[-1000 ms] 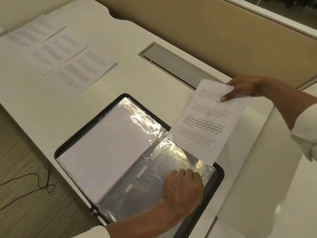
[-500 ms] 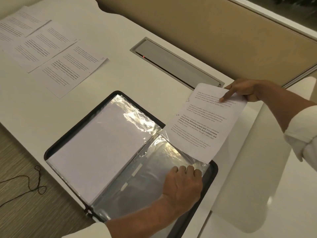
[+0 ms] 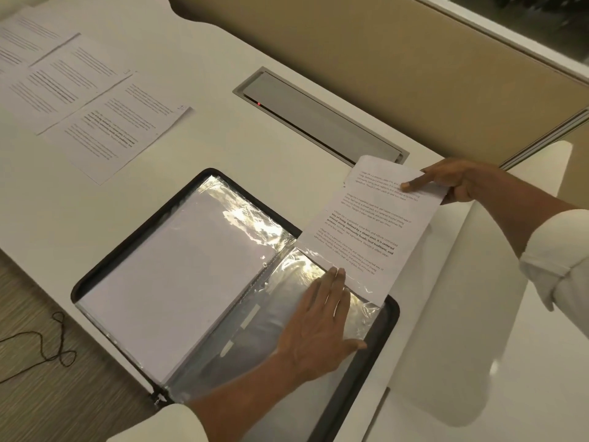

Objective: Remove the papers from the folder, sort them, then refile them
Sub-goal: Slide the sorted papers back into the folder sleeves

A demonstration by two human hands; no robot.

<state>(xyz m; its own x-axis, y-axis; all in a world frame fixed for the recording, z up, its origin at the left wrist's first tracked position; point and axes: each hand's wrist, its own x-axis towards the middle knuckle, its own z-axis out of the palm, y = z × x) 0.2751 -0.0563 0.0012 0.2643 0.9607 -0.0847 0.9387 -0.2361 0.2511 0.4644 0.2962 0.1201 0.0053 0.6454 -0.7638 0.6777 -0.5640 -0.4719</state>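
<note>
A black zip folder [image 3: 134, 237] lies open on the white desk, its clear plastic sleeves shining. The left sleeve holds white sheets [image 3: 178, 282]. My left hand [image 3: 318, 327] lies flat with straight fingers on the right-hand sleeve [image 3: 306, 272], fingertips at the sleeve's mouth. A printed page [image 3: 366, 228] sticks out of that sleeve toward the upper right, its lower end under the plastic. My right hand [image 3: 459, 183] pinches the page's far end, thumb on top.
Three printed pages [image 3: 73, 90] lie side by side at the desk's far left. A grey cable hatch [image 3: 318, 116] is set in the desk behind the folder, before a tan partition [image 3: 398, 59]. A dark cord [image 3: 47, 342] lies on the floor at left.
My left hand has uncurled and now lies flat, reaching further up the right sleeve. The page has slid a little deeper toward the sleeve.
</note>
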